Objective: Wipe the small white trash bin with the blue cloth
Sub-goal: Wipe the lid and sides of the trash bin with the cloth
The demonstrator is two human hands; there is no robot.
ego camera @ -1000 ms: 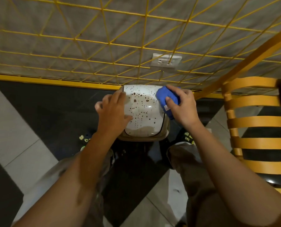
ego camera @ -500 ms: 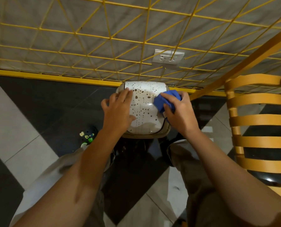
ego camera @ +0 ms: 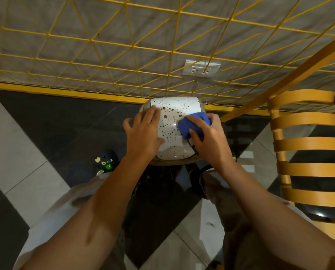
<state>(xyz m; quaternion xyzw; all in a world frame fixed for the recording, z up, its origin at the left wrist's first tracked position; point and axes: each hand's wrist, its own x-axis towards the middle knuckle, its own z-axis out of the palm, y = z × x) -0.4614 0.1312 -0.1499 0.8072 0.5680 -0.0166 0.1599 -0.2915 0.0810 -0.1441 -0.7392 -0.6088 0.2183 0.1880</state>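
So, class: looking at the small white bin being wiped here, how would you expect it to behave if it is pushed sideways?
The trash bin is small and looks like thin plastic, so probably light and apt to slide on the glossy floor tiles. The left hand rests flat on its lid, which suggests it needs steadying while the right hand rubs with the blue cloth. Its glossy lid is likely slippery.

- No words, numbers or brand names can be read anywhere in the view.
- The shoe (ego camera: 105,162) carries small green and white cartoon charms — no lettering can be made out on them.
- A pale tag on the blue cloth (ego camera: 194,123) shows — too small to read.
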